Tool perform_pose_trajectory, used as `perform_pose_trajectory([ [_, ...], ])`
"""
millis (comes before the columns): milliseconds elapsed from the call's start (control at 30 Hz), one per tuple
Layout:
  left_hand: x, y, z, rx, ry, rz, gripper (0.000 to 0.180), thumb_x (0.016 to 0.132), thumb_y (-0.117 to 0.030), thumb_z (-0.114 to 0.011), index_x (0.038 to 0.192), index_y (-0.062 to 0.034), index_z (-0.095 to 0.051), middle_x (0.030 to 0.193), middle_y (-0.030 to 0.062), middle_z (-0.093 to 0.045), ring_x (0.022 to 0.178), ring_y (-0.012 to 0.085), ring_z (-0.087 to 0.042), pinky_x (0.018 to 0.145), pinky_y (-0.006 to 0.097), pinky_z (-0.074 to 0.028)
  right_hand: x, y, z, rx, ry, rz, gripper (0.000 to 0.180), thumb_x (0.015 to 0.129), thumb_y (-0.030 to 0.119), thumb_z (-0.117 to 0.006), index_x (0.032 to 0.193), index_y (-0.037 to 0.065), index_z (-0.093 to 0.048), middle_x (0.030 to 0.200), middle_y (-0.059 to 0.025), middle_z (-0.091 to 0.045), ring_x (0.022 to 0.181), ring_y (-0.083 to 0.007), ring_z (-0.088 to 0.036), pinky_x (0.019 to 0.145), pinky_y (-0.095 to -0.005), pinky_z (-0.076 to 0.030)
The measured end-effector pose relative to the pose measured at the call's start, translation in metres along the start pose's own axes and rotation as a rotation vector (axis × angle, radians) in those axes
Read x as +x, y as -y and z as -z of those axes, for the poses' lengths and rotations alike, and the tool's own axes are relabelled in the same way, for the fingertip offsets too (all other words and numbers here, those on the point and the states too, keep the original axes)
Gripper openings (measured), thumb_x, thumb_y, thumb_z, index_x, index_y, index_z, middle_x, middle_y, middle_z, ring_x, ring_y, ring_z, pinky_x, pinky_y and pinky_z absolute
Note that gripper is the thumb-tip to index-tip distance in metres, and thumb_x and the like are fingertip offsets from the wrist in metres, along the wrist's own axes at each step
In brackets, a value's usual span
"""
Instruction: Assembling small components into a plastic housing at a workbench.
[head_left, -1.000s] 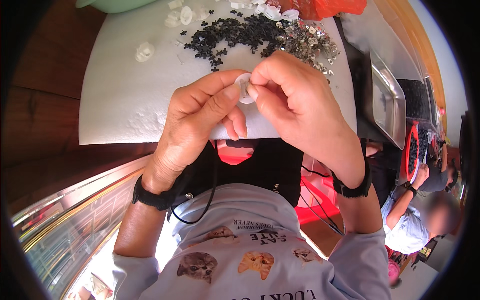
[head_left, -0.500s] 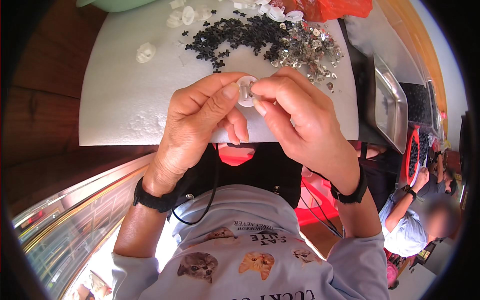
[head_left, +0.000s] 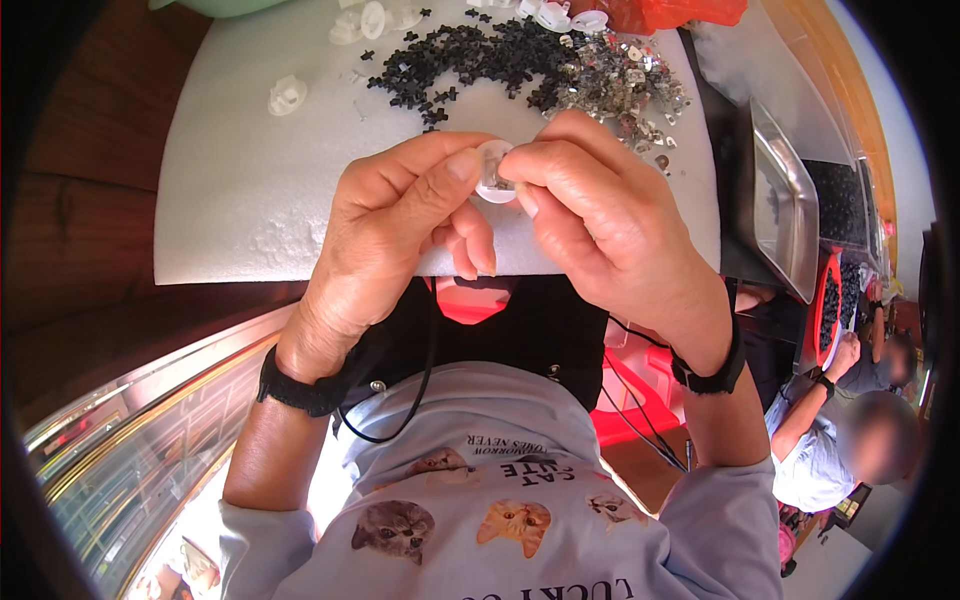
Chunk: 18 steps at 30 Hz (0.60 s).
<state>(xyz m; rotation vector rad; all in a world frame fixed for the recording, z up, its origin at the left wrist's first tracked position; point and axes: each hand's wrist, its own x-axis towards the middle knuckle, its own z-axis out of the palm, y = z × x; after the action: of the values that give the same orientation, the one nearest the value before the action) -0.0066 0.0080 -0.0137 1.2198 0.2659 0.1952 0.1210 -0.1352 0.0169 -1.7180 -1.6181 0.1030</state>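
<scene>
A round white plastic part (head_left: 494, 192) is pinched at its left edge between the thumb and forefinger of my left hand (head_left: 395, 205). The other fingers of that hand are curled below it. My right hand (head_left: 610, 205) is closed in a pinch, with its fingertips pressed on the part's right side. A small greyish piece shows at those fingertips, too small to name and partly covered by the forefinger. Both hands are above the front of a white foam-like work surface (head_left: 230, 200).
Beyond my hands lie a heap of small black cross-shaped pieces (head_left: 430, 75) and a pile of small shiny metal pieces (head_left: 625, 80). Another white plastic part (head_left: 287, 95) lies at left. A metal tray (head_left: 785, 210) stands at right, near a red bag (head_left: 690, 12). People sit farther right.
Both hands have shifted slightly away from me with the round part. My right fingers have closed in further over its right side.
</scene>
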Motion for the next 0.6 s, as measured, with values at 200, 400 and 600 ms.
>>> perform_pose_trajectory([
  [200, 0.001, 0.002, -0.002, -0.068, -0.048, -0.004, 0.031, 0.098, -0.022, -0.049, 0.114, 0.0026, -0.059, 0.064, 0.0071, -0.062, 0.054, 0.0108, -0.057, 0.052, 0.021, -0.045, -0.008, 0.001, -0.002, -0.059, 0.015, 0.002, 0.029, 0.078, -0.011, -0.056, 0.105, -0.003, -0.06, 0.084, -0.0117, -0.053, 0.07, -0.0228, -0.055, 0.061, -0.0296, -0.046],
  [400, 0.001, 0.002, -0.004, -0.101, -0.048, -0.022, 0.029, 0.097, -0.02, -0.052, 0.115, 0.0026, -0.059, 0.068, 0.0063, -0.062, 0.056, 0.0102, -0.058, 0.052, 0.021, -0.047, -0.013, -0.007, -0.012, -0.088, -0.149, 0.048, 0.038, 0.068, -0.008, -0.061, 0.105, 0.005, -0.062, 0.083, -0.0049, -0.054, 0.065, -0.0218, -0.058, 0.053, -0.0312, -0.047],
  [600, 0.001, 0.003, -0.004, -0.078, -0.078, -0.033, 0.028, 0.096, -0.018, -0.054, 0.114, 0.0022, -0.06, 0.071, 0.0055, -0.062, 0.058, 0.0098, -0.059, 0.053, 0.021, -0.048, -0.015, -0.004, -0.015, -0.1, -0.125, 0.007, 0.039, 0.068, -0.009, -0.061, 0.104, 0.004, -0.061, 0.083, -0.0059, -0.053, 0.064, -0.0216, -0.057, 0.054, -0.0308, -0.047],
])
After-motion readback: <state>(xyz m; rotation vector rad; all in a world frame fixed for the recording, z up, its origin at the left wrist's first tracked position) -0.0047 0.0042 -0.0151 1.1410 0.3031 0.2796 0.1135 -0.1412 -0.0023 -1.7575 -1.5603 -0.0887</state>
